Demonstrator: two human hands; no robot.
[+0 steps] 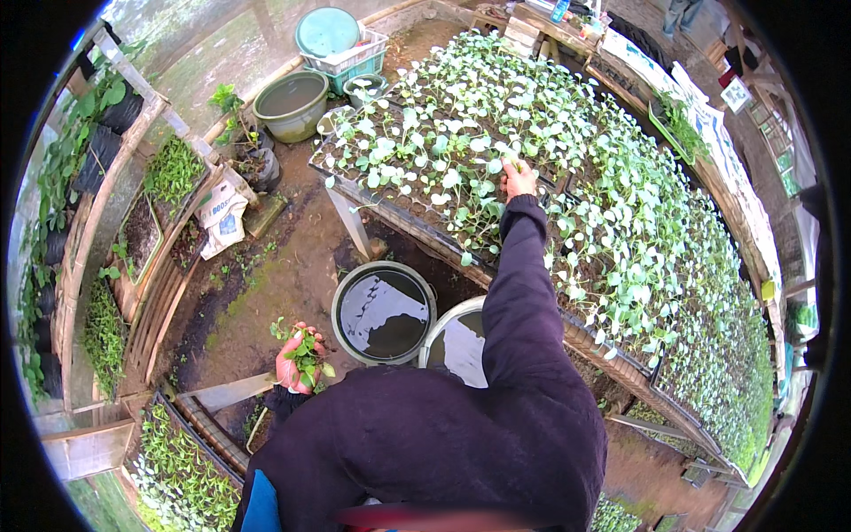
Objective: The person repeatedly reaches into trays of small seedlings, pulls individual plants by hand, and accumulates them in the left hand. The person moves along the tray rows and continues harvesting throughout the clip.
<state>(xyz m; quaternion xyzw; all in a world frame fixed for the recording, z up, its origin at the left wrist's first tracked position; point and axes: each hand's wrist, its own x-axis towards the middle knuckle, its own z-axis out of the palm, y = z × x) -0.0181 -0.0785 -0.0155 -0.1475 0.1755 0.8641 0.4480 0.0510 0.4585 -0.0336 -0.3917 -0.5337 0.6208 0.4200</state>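
My left hand [290, 366] is curled around a loose bunch of small green plants [308, 356], low on the left above the soil floor. My right hand [519, 181] reaches out over a raised bench of leafy seedlings [444, 179] growing in dark trays. Its fingers are pinched together on a bit of greenery [517, 167] among the leaves. Exactly which stem or leaf they grip is too small to tell. The seedlings stand in dark soil, and their pale round leaves crowd around the right hand.
Below the bench edge [399, 218] stand two round tubs of water, one dark-rimmed [383, 312] and one partly behind my arm [459, 342]. A large basin [291, 106] and stacked crates [362, 63] sit at the back. Wooden shelves [100, 199] with plants line the left. A person's legs [681, 14] show far right.
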